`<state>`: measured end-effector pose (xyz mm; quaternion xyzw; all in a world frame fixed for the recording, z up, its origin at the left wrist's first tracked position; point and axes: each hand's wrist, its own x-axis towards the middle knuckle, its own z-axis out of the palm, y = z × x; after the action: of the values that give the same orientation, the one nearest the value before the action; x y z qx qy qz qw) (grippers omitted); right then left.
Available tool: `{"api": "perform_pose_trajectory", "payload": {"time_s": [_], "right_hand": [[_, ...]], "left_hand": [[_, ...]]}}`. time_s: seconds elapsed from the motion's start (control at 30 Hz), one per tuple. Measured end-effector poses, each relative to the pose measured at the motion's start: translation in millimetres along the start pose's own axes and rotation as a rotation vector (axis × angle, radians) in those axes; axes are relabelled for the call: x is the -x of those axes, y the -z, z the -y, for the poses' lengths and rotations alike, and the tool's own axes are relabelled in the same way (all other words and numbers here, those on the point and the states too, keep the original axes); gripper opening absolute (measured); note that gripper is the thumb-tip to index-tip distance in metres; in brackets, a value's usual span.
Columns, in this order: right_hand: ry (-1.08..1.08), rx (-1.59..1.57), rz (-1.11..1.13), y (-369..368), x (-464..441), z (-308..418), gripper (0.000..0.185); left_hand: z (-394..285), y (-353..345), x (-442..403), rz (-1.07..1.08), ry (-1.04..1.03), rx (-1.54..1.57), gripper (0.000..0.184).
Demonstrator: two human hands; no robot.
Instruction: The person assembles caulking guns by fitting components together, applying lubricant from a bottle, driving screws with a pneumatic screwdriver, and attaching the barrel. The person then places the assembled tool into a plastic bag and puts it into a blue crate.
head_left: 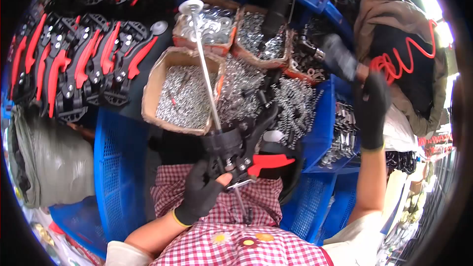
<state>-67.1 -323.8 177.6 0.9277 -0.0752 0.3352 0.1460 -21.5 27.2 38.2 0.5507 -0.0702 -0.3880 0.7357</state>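
Observation:
My left hand [202, 192], in a black glove with a bare thumb tip, is closed round the lower part of a black tool assembly [226, 150]. A red lever [271, 163] points right from it, and a long metal rod [207, 76] with a white round disc at its top runs up through it. At the right, my gloved right hand [375, 111] is raised and closed round the end of a blurred air screwdriver [340, 56]. A red coiled hose [389, 66] hangs beside this hand.
Black and red tool parts [84, 64] lie at upper left. Cardboard boxes [150, 91] of small metal parts, loose springs [295, 106] and a blue bin [315, 143] of metal pieces are in front. Blue baskets [116, 167] flank my lap; a grey-green covered bundle [54, 157] stands left.

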Motion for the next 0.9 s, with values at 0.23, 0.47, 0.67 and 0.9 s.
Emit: {"api": "perform_pose_trajectory", "payload": {"time_s": [0.23,0.47,0.67,0.9], "right_hand": [[0.498,-0.574,0.014,24,92,165,0.02],[0.533,-0.415,0.08,12,114,178,0.016],[0.303,-0.854,0.887,34,39,145,0.011],[-0.623,-0.789,0.246,-123,-73,83,0.05]], "left_hand": [[13,4,1,-0.015,-0.02,0.088,0.038],[11,4,-5,-0.027,-0.15,-0.157,0.072],[-6,-2,-25,-0.099,-0.259,-0.22,0.076],[0,-11,-31,-0.1,-0.05,-0.06,0.068]]}}
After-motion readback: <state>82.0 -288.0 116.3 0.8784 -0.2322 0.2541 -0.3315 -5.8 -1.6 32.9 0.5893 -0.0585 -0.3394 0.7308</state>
